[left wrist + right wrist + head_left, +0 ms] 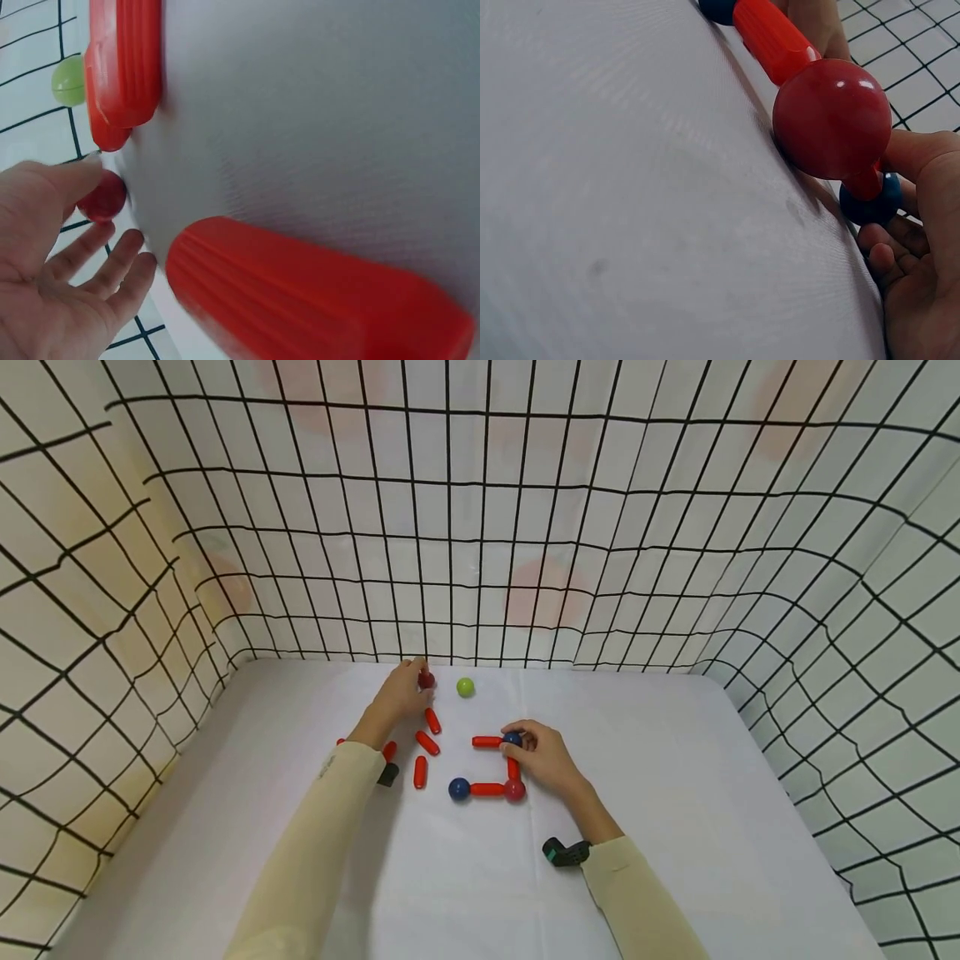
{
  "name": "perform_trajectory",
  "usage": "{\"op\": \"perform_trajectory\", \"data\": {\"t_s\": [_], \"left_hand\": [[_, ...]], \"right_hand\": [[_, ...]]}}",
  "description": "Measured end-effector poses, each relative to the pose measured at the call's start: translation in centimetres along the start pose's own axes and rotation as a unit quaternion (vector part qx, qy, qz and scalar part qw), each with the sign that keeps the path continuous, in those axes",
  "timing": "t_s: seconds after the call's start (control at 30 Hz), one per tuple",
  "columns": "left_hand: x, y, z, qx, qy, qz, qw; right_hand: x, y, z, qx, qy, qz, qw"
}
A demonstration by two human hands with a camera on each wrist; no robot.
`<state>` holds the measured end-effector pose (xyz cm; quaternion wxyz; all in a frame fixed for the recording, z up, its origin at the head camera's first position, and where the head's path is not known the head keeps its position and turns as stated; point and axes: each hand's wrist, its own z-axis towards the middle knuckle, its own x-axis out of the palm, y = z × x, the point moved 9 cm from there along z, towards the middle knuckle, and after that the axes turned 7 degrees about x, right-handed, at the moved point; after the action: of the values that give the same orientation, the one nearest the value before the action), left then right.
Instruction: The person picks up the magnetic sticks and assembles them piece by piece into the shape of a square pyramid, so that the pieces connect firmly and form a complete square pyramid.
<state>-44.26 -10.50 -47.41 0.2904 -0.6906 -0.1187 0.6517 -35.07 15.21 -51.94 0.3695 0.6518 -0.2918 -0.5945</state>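
Note:
At the back of the table my left hand (402, 692) pinches a dark red ball (103, 196) between thumb and index finger, the other fingers spread. My right hand (546, 756) holds a dark blue ball (512, 739) at a corner of a joined shape, thumb on one side and fingers on the other. From that ball one red rod (487, 742) points left, and another runs down to a red ball (832, 120). A lower red rod (487, 790) links this red ball to a second blue ball (459, 789).
A green ball (465, 687) lies right of my left hand. Several loose red rods (427, 742) are scattered between the left forearm and the joined shape. Black wire mesh (480, 539) stands around the white table (660, 760) at the back and sides.

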Motion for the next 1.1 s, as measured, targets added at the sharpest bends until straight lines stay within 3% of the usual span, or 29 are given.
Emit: {"op": "perform_trajectory", "data": {"t_s": [0.17,0.4,0.6,0.87,1.1], "left_hand": [[0.0,0.3,0.0,-0.025,-0.018,-0.005,0.9995],[0.2,-0.3,-0.2,-0.003,0.000,0.051,0.9987],[-0.2,-0.1,-1.0,-0.011,-0.006,-0.013,0.9998],[-1.5,-1.6,-2.8,0.061,-0.007,-0.045,0.9971],[-1.0,-3.7,-5.5,0.093,0.015,-0.097,0.9908]], "right_hand": [[0.0,0.1,0.0,-0.012,0.002,0.005,0.9999],[0.1,0.1,0.1,-0.013,0.001,0.003,0.9999],[0.0,0.1,0.0,-0.005,0.000,-0.004,1.0000],[-0.2,0.3,-0.5,0.007,0.000,-0.008,0.9999],[-0.5,0.1,-0.7,0.004,0.002,-0.002,1.0000]]}}
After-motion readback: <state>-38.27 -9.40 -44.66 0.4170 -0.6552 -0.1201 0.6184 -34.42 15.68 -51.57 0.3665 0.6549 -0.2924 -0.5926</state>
